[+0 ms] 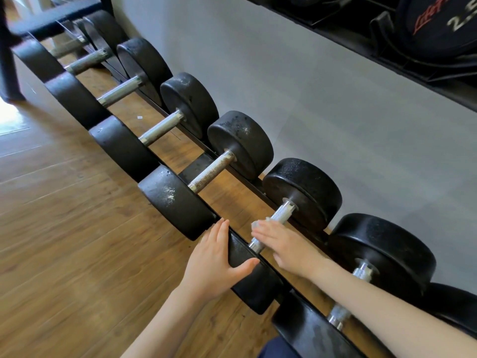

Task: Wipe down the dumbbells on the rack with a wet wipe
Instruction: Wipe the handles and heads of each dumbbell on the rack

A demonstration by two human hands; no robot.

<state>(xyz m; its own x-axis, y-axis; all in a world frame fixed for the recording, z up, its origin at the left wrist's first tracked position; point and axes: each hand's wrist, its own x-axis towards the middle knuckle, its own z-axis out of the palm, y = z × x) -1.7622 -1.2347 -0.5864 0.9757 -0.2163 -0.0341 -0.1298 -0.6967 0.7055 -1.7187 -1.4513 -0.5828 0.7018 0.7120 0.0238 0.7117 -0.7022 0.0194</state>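
Lower centre of frame, our left hand [216, 257] braces the near dumbbell head [247, 270], thumb hooked over it. Our right hand [281, 244] lies flat-fingered on the knurled handle [280, 215], a bit of wet wipe [256, 224] peeking out. We'd press firmly and rub along its whole length.

Left hand [215, 262] gripped near head of dumbbell [302, 192] on rack [198, 165]; right hand [286, 244] lay flat on knurled handle [280, 215], wipe [255, 224] under fingertips.

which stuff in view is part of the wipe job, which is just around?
Job: left hand steadying the dumbbell's near head; right hand on its handle, wipe barely visible; other dumbbells; rack.

Around: weight plate; wood floor; wall.
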